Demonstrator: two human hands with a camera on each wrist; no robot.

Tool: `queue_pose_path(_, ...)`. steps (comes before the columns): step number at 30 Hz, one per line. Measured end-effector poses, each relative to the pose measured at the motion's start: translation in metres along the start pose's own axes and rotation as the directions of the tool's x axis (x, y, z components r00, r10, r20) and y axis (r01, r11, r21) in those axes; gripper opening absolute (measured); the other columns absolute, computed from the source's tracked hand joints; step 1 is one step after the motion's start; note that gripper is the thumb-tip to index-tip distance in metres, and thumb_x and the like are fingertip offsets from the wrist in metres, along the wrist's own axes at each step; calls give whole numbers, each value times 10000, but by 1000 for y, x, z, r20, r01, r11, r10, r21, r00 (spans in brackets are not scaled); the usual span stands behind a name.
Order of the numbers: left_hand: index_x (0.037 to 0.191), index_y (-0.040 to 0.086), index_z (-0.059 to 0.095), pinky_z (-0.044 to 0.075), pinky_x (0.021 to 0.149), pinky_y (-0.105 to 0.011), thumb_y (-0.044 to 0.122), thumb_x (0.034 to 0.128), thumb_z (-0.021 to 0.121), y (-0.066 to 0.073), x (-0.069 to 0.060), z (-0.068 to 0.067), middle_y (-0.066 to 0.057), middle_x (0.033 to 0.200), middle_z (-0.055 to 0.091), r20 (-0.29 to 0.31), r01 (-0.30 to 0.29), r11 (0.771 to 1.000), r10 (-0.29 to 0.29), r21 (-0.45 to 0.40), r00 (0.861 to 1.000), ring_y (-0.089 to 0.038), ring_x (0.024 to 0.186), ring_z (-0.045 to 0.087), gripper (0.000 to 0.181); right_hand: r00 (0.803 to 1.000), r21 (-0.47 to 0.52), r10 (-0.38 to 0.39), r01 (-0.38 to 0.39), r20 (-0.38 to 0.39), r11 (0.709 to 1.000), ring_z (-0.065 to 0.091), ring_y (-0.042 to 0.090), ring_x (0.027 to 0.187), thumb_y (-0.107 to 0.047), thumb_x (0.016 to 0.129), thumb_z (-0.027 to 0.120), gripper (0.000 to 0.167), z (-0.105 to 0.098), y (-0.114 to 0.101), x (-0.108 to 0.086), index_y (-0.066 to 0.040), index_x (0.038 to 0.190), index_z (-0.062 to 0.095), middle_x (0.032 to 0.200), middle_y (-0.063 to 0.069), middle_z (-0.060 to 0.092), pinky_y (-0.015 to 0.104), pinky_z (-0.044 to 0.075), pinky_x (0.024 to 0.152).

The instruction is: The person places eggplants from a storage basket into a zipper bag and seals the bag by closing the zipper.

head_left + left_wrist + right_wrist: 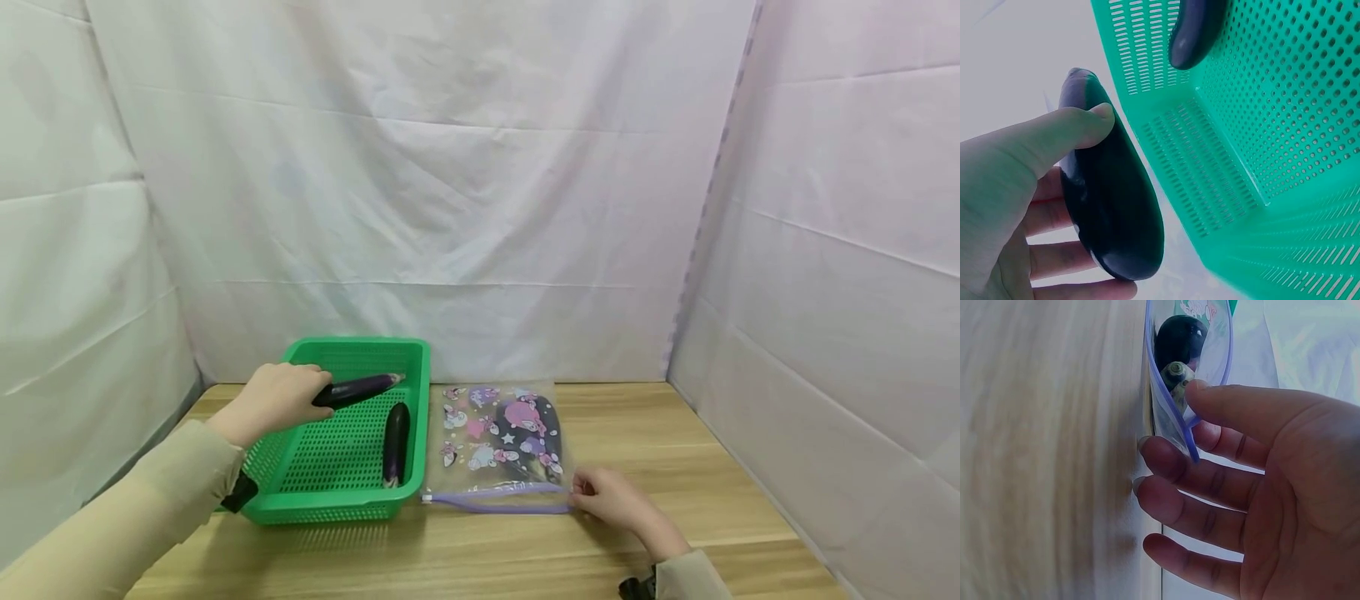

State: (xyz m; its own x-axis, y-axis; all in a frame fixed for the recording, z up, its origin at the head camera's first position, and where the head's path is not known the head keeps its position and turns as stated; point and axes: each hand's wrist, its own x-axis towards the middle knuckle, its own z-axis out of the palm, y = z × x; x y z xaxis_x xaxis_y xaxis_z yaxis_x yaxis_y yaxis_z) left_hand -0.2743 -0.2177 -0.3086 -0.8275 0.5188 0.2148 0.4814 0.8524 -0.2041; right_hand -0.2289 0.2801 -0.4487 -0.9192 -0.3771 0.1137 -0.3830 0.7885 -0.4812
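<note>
Your left hand (pixel 281 402) is gripping a glossy dark-purple eggplant (pixel 356 390) above the green basket (pixel 345 500), where a second eggplant (pixel 396 442) is lying lengthwise near the right wall. Your right hand (pixel 613 498) is pinching the lilac-edged mouth of a clear, cartoon-printed zip bag (pixel 468 433); it is lying beside the basket, mouth partly gaping, dark contents showing inside.

No legible text, label, brand, number or sign in any view.
</note>
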Motion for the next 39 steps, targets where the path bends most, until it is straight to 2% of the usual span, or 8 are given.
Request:
queue_pose_path(10,834,162,633,379,434,-294,379,800,782,4,0,-2,45,726,514,-3,3,1000,-3,-18,1000,-101,522,446,264,1000,-2,5,-5,-5,1000,426,36,525,-226,893,685,217,0,-2,0,-194,741,533,611,-112,489,253,381,490)
queue_pose_path(18,865,159,649,374,431,-293,411,798,776,9,2,-6,50,732,526,9,8,1000,-8,-3,1000,-104,513,441,290,1000,-6,0,0,-10,1000,420,40,527,-225,888,692,229,0,-1,-1,-191,731,528,611,-112,482,258,374,484)
queue_pose_path(39,863,157,646,341,425,-282,423,799,770,17,5,-13,50,726,524,2,-30,1000,30,3,1000,-104,489,419,300,1000,-5,10,-10,10,1000,444,52,503,-214,904,676,234,-2,-4,-1,-187,721,533,588,-116,502,269,386,488)
